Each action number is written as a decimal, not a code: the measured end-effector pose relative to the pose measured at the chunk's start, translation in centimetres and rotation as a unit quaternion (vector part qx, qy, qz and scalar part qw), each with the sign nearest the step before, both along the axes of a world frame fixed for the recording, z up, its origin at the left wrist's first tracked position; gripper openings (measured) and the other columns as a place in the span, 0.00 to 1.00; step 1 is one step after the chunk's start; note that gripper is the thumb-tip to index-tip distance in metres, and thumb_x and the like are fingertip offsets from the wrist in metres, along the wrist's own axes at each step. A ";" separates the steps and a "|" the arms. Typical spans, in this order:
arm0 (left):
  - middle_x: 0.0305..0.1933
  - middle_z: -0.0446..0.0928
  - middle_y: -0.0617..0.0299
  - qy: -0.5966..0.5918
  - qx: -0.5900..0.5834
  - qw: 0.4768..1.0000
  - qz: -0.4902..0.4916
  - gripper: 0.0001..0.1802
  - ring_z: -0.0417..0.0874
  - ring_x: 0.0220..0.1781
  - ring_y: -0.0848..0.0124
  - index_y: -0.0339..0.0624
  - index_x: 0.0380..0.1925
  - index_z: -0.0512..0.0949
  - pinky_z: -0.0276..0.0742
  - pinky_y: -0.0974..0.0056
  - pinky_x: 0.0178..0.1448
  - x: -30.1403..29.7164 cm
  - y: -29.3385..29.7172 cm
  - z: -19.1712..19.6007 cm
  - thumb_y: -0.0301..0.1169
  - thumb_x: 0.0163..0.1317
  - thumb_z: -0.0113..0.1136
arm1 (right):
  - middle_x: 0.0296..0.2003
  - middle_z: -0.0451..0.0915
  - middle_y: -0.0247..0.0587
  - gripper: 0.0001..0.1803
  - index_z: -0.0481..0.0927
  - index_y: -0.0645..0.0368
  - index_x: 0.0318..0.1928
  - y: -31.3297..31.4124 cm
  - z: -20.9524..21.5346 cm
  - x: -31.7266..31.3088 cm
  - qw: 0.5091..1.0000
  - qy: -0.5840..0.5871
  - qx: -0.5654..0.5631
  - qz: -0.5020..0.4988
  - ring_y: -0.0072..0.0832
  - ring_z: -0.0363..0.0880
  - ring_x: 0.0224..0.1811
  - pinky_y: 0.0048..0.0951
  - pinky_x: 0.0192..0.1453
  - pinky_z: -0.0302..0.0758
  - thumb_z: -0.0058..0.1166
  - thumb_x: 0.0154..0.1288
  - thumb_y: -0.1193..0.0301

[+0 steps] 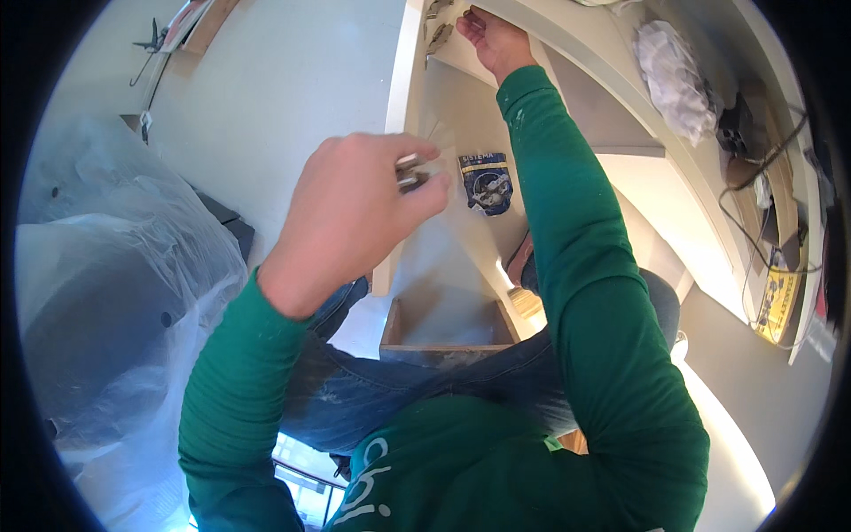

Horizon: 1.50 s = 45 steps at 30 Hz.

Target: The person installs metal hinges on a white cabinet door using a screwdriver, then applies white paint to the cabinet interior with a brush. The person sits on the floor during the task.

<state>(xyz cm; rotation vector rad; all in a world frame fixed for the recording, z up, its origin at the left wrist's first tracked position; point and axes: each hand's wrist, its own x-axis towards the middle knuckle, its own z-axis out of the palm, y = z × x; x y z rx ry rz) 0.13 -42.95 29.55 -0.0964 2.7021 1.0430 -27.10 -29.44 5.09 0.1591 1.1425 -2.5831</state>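
two hands of mine are at work, both bare below green sleeves (581,204). my left hand (363,208) is raised near the middle of the view, its back turned up, thumb and forefinger curled in and pinching a small metal piece (410,173), which shows shiny at the gap between them, partly covered by my fingers. my right hand (498,43) reaches far forward, past a tall white panel (401,84), its fingers bent at the top edge beside some metal fittings (438,37); something dark shows at the fingertips, but i cannot tell whether i am gripping it. between my arms, beyond the left hand and near the right sleeve, lies a dark blue packet (486,195). nearer to me, just in front of my jeans (417,377), is a wooden box (449,349) with low sides. clear plastic sheeting (115,266) drapes over something grey on my left. off to the right, along a curved white board (612,53), are a crumpled white bag (674,80), a thin dark cable (753,232) and a yellow package (778,297)
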 end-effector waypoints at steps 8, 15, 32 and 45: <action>0.23 0.79 0.57 -0.050 0.034 0.998 0.034 0.20 0.75 0.26 0.76 0.32 0.51 0.85 0.77 0.67 0.36 0.7 -1.7 0.1 0.34 0.63 0.69 | 0.37 0.81 0.41 0.05 0.80 0.61 0.45 -2.6 -0.6 -0.9 0.999 0.011 0.041 0.014 0.30 0.81 0.36 0.28 0.38 0.81 0.59 0.74 0.73; 0.26 0.82 0.58 -0.125 0.103 0.983 0.086 0.20 0.80 0.27 0.77 0.31 0.52 0.84 0.79 0.67 0.37 1.2 -2.7 0.7 0.33 0.64 0.69 | 0.39 0.82 0.42 0.07 0.80 0.63 0.48 -2.1 -1.8 -1.3 0.999 0.039 0.009 0.003 0.30 0.82 0.37 0.29 0.41 0.82 0.59 0.73 0.74; 0.28 0.84 0.44 -0.012 0.070 0.995 0.069 0.21 0.87 0.31 0.48 0.34 0.48 0.85 0.83 0.54 0.41 2.5 -4.0 -0.5 0.38 0.59 0.68 | 0.39 0.84 0.40 0.07 0.82 0.61 0.49 -2.0 -0.7 -1.8 0.990 0.108 0.087 0.018 0.29 0.83 0.36 0.30 0.40 0.84 0.58 0.74 0.75; 0.27 0.84 0.53 -0.028 0.057 0.997 0.051 0.20 0.85 0.28 0.69 0.35 0.52 0.84 0.81 0.64 0.41 2.4 -4.0 -0.3 0.35 0.62 0.69 | 0.41 0.85 0.44 0.11 0.81 0.62 0.51 -1.9 -0.1 -1.0 0.983 0.103 0.147 -0.026 0.32 0.86 0.36 0.32 0.41 0.87 0.62 0.72 0.72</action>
